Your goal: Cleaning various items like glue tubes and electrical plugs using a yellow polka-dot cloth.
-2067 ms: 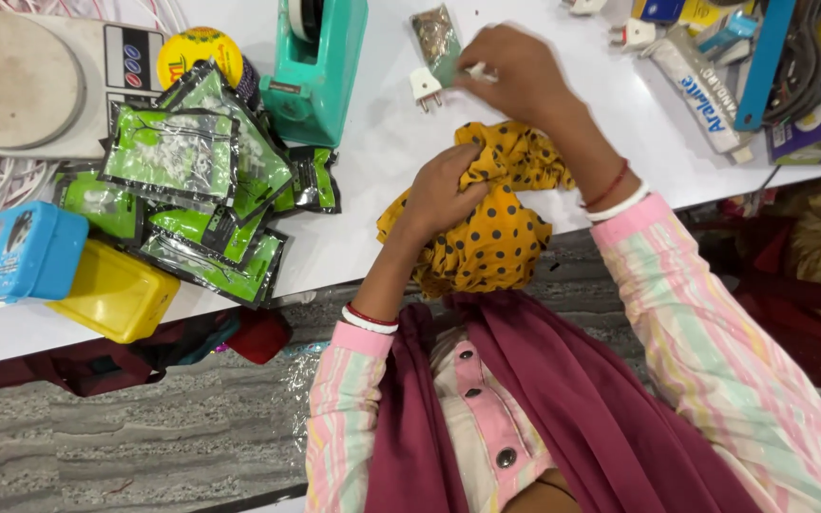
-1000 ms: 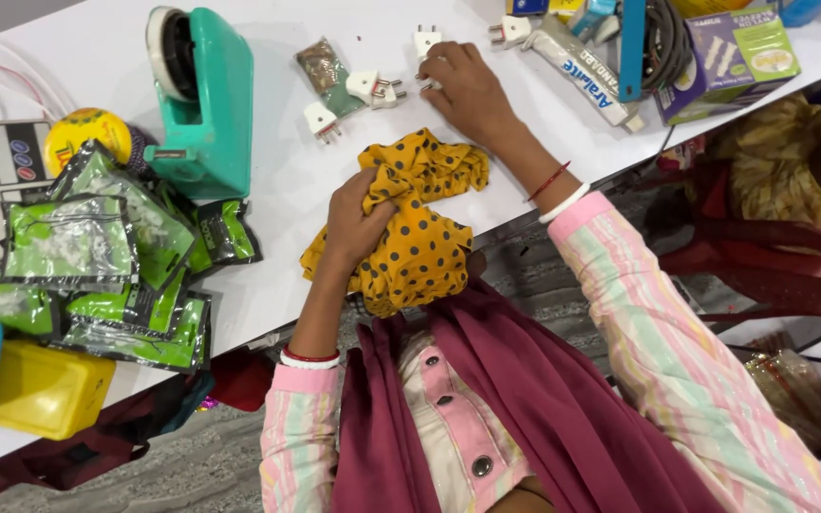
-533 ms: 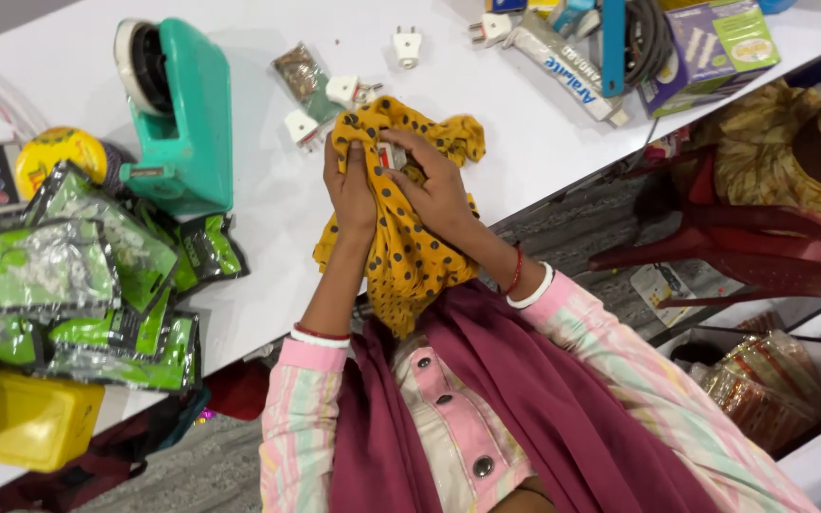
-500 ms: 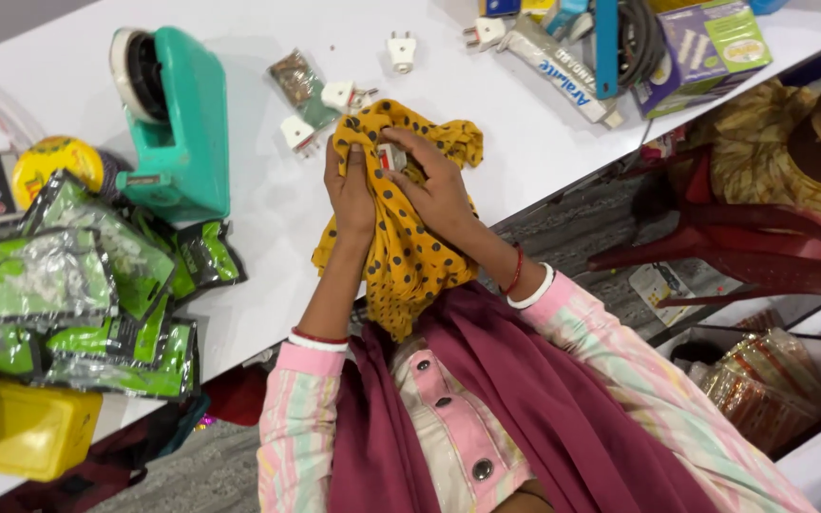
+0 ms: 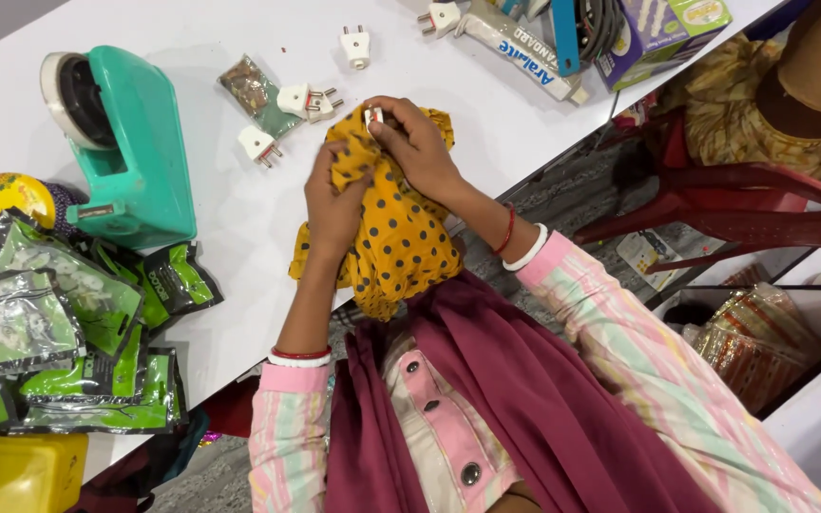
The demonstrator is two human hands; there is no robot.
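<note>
With the yellow dotted cloth (image 5: 396, 228) bunched at the tabletop (image 5: 239, 228) edge in the closed left hand (image 5: 333, 204), the small white plug (image 5: 372, 116) pinched by the right hand (image 5: 420, 152) could be dropped among the folds.

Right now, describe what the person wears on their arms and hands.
Both arms are in long sleeves of pastel stripes, pink, green and cream, with plain pink cuffs. The left hand has a red and a white bangle at its wrist; the right hand has the same pair. No gloves or rings show.
</note>
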